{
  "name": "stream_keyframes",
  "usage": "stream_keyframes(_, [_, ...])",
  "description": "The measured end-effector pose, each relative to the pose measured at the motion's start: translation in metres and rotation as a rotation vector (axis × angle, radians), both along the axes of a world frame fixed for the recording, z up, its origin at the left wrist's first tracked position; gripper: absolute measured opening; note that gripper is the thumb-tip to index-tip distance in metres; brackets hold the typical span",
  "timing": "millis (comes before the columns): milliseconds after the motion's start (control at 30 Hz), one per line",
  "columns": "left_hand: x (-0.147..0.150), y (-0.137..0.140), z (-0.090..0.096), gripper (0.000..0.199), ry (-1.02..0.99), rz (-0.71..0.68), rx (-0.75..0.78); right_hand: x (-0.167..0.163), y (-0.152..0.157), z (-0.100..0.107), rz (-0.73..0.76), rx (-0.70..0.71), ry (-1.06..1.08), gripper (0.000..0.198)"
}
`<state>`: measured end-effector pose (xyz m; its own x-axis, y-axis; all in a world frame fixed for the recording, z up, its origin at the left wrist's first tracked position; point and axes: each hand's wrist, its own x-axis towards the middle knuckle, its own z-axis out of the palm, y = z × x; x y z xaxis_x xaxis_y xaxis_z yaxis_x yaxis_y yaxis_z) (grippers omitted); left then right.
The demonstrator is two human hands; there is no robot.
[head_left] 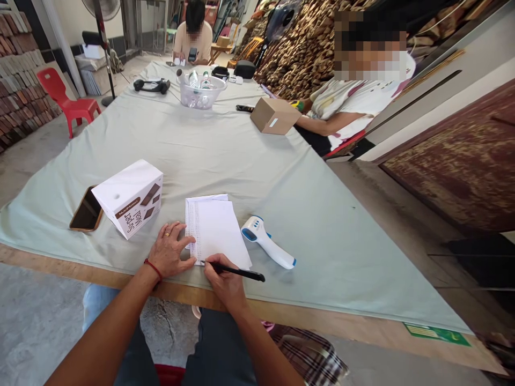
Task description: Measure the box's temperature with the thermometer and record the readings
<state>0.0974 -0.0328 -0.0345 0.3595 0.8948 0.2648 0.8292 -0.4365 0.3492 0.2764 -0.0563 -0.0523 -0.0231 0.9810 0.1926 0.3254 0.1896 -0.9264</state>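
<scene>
"White paper (217, 228), on the near side of the table, just right of the white box (127, 187). How are the hands set?"

"The right hand (225, 281) has its fingers closed round a black pen (243, 273), tip down by the sheet's near left corner. I can't tell whether the tip touches. The left hand (171, 251) is spread, thumb and fingers apart, resting at the paper's left edge."

"What would make the writing neat?"

"I'd press those left fingers flat, because the pale cloth (322, 214) is wrinkled and the paper could skid. Another sheet peeks out at the far edge, so pin both. I'd also keep the left thumb out of the pen's path; it sits close to the tip. A light grip should suit the small spacing."

"Any writing to read?"

"The white box says 'Su-per Meal', with what looks like 'NutriMotion' on a brown band. Down the paper's left side runs a column of tiny marks, too small to read."

"And the thermometer gun (273, 246) on the right?"

"Its lettering is too faint. So is the print on the green label (436, 334) at the table's near right edge."
</scene>
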Motion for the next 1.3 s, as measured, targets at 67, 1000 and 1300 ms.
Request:
stream_keyframes(67, [0.0,0.0,0.0,0.038,-0.002,-0.002,-0.001,0.0,0.001,-0.002,0.001,0.004,0.002,0.01])
stream_keyframes(1000, [-0.026,-0.041,-0.006,0.013,-0.251,0.0,0.134,0.089,0.079,0.009,-0.169,0.459,-0.954,0.043])
stream_keyframes(1300, [-0.101,-0.028,-0.004,0.091,-0.665,0.852,0.431,0.125,0.071,0.003,-0.189,-0.152,-0.993,0.046])
